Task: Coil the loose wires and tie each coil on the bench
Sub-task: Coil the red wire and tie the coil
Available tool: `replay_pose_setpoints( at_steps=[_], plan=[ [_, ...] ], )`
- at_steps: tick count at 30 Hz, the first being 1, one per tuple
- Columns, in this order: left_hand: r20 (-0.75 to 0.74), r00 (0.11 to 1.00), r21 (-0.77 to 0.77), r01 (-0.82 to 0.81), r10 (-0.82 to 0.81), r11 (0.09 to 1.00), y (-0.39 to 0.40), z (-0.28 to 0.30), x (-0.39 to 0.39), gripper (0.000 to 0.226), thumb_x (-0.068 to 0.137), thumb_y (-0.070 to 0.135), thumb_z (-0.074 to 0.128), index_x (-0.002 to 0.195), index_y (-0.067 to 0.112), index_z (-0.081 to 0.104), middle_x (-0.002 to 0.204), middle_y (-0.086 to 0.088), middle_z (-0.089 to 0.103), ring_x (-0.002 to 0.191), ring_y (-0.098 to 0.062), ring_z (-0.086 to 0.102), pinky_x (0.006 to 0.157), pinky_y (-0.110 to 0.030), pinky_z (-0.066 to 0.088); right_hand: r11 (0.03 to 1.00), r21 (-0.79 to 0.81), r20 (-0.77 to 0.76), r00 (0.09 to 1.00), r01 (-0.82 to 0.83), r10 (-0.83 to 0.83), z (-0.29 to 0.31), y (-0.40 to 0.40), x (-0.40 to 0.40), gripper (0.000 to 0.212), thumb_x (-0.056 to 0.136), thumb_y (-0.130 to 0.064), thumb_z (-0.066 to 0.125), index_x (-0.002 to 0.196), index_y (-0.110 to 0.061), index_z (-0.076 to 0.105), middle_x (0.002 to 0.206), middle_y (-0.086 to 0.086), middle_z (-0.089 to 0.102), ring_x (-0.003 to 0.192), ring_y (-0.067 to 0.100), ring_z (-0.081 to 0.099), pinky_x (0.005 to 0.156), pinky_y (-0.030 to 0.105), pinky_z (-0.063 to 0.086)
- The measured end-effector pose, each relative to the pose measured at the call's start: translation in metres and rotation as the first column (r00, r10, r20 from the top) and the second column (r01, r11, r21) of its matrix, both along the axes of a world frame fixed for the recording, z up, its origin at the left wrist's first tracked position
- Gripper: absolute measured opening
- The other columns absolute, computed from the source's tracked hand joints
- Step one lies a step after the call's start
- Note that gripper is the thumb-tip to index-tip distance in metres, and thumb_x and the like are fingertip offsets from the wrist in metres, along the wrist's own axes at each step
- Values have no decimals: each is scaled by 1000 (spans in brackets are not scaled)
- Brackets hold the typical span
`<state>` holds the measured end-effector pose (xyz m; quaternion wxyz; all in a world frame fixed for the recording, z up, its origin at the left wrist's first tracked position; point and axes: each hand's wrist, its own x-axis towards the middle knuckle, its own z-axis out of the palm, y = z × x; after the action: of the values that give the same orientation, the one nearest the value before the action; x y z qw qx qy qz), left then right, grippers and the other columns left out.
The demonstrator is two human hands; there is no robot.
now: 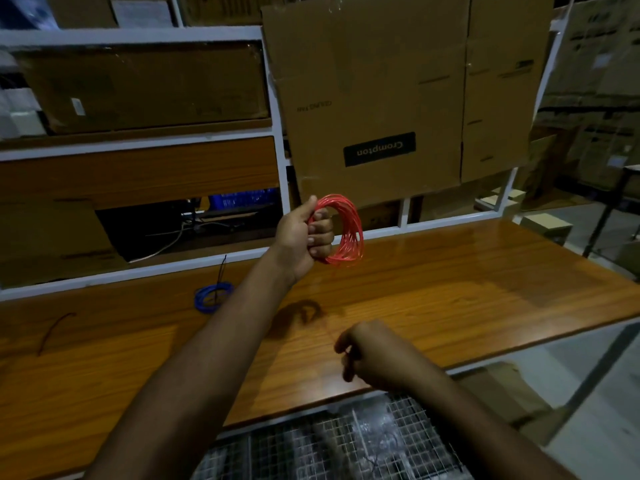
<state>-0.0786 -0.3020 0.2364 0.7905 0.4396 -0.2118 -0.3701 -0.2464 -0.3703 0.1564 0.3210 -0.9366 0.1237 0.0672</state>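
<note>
My left hand point(304, 237) is raised above the wooden bench point(450, 289) and grips a coil of red wire point(346, 233), fingers through the loop. My right hand point(367, 351) hovers low near the bench's front edge with fingers pinched together; a thin strand seems to run from it, too faint to be sure. A blue wire coil point(211, 296) lies on the bench at left with a black cable tie point(221, 271) sticking up from it. A loose dark tie point(55, 330) lies at the far left.
White-framed shelves with cardboard boxes point(145, 84) stand behind the bench. A large cardboard sheet point(398, 98) hangs at the back. A wire-mesh rack point(332, 441) sits below the bench's front edge. A floor gap opens at right.
</note>
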Motion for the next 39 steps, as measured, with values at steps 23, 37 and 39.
replay_pose_setpoints(
  at_steps=[23, 37, 39],
  plan=[
    [-119, 969, 76, 227, -217, 971, 15, -87, -51, 45, 103, 47, 28, 72, 17, 42, 49, 8, 29, 41, -6, 24, 46, -21, 16, 930, -182, 666, 736, 320, -123, 30, -64, 30, 22, 95, -33, 63, 81, -17, 66, 70, -6, 61, 64, 4, 57, 53, 13, 37],
    [-414, 883, -121, 187, -221, 975, 37, -155, -42, 40, 95, 41, 37, 64, 18, 45, 42, 9, 31, 40, -6, 13, 40, -20, 11, 373, 920, -107, 993, 116, -46, -168, -120, -64, 38, 76, -37, 77, 89, -5, 63, 67, 4, 49, 54, 11, 43, 53, 22, 39],
    [-439, 884, -93, 134, -161, 987, 36, -162, -41, 38, 94, 39, 37, 62, 18, 44, 42, 8, 29, 36, -6, 19, 41, -21, 11, 275, 941, -167, 978, 196, -126, -196, -113, -82, 27, 77, -11, 68, 102, 0, 71, 80, 9, 57, 62, 13, 49, 57, 22, 42]
  ],
)
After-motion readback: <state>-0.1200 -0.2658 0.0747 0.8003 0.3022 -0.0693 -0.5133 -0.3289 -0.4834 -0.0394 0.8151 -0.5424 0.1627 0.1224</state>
